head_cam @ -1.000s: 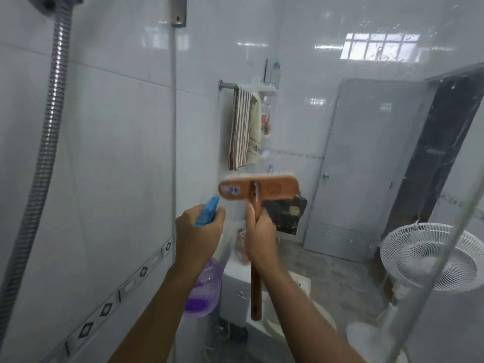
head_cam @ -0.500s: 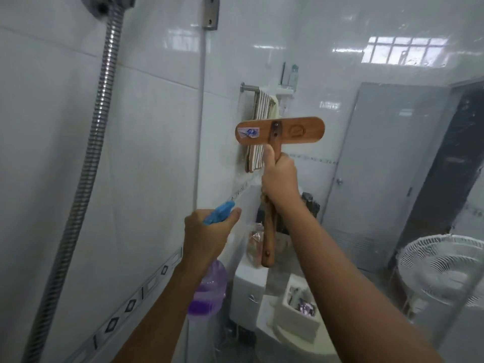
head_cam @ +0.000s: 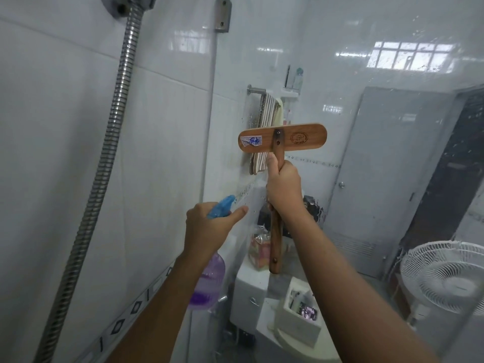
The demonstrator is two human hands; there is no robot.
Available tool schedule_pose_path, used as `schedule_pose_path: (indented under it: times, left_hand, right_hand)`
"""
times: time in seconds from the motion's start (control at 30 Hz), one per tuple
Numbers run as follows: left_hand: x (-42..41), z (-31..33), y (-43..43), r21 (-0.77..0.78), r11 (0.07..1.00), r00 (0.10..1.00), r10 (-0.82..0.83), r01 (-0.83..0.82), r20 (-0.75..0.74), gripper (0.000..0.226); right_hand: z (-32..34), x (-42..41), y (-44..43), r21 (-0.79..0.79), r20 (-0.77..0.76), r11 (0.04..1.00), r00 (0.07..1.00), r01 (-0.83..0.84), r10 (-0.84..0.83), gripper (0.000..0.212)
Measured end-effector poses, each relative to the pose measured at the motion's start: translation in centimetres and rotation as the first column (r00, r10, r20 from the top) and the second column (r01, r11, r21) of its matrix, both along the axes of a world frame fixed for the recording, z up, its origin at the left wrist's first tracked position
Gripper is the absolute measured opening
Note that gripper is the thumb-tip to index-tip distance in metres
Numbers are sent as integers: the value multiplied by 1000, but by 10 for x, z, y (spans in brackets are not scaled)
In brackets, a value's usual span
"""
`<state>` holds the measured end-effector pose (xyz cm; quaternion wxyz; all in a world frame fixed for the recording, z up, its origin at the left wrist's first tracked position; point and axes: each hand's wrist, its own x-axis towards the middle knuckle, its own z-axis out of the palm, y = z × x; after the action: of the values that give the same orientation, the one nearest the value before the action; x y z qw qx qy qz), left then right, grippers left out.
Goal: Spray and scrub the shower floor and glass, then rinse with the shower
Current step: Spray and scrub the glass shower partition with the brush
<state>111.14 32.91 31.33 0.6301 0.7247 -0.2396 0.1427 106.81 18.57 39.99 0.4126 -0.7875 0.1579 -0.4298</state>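
the wooden brush (head_cam: 284,138) is held up at the shower glass (head_cam: 327,61), its handle gripped by the right hand (head_cam: 284,184). lower left, the left hand (head_cam: 207,226) clasps a purple spray bottle (head_cam: 208,281). behind the glass hangs a striped towel (head_cam: 265,111); a metal shower hose (head_cam: 104,163) runs down the left wall.

Bristles of the brush (head_cam: 283,138) behind its wooden back, spray bottle (head_cam: 208,281) neck inside left grip (head_cam: 207,229), fan (head_cam: 445,279) past right edge
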Motion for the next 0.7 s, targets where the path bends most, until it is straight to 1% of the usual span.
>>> schedule_pose_path:
  times: [0.1, 0.23, 0.33, 0.43, 0.53, 0.6, 0.7]
  left_hand:
    - [-1, -1, 0, 9, 1000, 1000, 4, -4, -7, 44]
    - [4, -4, 2, 18, 999, 997, 29, -30, 72, 47]
    - [11, -6, 1, 57, 997, 998, -46, 44, 32, 56]
    - [11, -9, -1, 54, 998, 999, -36, 36, -1, 62]
    - [15, -9, 3, -3, 999, 997, 32, -32, 72, 57]
    - [19, -9, 10, -64, 995, 991, 89, -83, 104, 48]
    - [21, -7, 23, -120, 981, 979, 164, -150, 123, 33]
  right_hand:
    - [-1, 2, 1, -6, -11, 1000, 1000, -2, 2, 45]
    - [-3, 6, 1, -5, 0, 1000, 1000, -3, 3, 45]
    - [-2, 8, 4, 9, 20, 1000, 999, -26, 25, 42]
    - [0, 11, 8, 25, 35, 998, 998, -54, 53, 41]
    - [5, 18, 13, 16, 38, 998, 997, -60, 60, 40]
    - [3, 24, 18, -3, 32, 998, 997, -65, 65, 39]
    - [-27, 30, 28, -33, 55, 996, 995, -84, 86, 36]
